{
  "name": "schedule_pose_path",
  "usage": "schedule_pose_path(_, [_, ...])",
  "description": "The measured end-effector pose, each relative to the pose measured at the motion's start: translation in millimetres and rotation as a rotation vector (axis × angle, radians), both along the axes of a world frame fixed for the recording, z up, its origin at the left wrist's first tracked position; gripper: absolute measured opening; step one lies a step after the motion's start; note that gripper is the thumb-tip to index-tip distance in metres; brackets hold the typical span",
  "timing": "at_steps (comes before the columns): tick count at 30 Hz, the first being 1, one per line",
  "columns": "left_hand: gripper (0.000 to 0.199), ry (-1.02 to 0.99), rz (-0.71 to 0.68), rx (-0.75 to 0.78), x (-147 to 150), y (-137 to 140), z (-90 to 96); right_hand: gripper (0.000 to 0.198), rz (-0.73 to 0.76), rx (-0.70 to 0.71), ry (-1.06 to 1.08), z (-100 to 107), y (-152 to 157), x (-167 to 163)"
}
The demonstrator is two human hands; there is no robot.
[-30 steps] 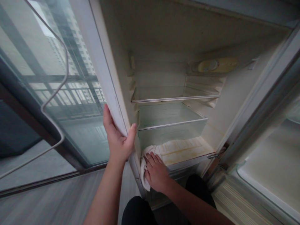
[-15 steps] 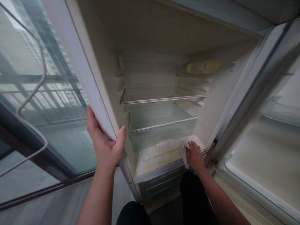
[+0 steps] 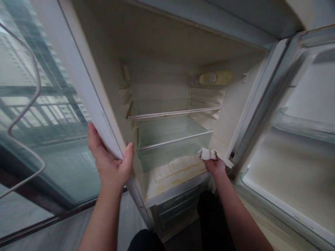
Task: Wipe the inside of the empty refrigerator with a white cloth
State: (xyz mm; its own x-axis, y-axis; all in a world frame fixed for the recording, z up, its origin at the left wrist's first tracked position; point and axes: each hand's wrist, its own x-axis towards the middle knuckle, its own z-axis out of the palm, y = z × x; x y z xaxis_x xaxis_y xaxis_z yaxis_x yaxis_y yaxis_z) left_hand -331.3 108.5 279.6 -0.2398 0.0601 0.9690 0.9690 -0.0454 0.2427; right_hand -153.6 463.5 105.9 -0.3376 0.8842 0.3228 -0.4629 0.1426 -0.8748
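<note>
In front of me stands an open refrigerator, its inner floor marked with yellow-brown stains. My left hand grips the left side wall, thumb on the inner side and fingers round the outside. A crumpled white paper towel rests in my right hand, which is turned palm up at the right front of the inner floor. Its fingers are partly hidden under the towel. Behind it, a clear drawer sits above the stained floor, with a glass shelf higher up.
The refrigerator door hangs open at right, with a clear door bin. A yellowed light housing is on the inner right wall. A pale cable hangs before the window at left. My knees are below.
My right hand has turned over from palm down to palm up, lifting the paper towel off the inner floor. My left hand keeps its grip. The view has shifted slightly.
</note>
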Motion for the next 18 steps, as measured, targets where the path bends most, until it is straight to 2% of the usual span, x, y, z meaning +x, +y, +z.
schedule_pose_path(5, [0.093,-0.011,0.004,0.009,-1.5,1.0,-1.1,0.038,0.01,-0.121,0.019,41.0,27.1,-4.1])
schedule_pose_path(10, [0.091,0.003,0.011,0.011,-1.0,1.3,-0.6,0.04,-0.06,-0.405,0.153,96.6,42.4,-14.7])
schedule_pose_path(13, [0.09,-0.002,0.002,0.005,1.0,0.9,0.9,0.045,-0.07,-0.542,0.357,137.8,48.1,-12.7])
schedule_pose_path(18, [0.094,0.022,-0.034,-0.001,4.0,0.7,3.1,0.036,0.081,-0.438,0.606,203.4,65.3,-3.0])
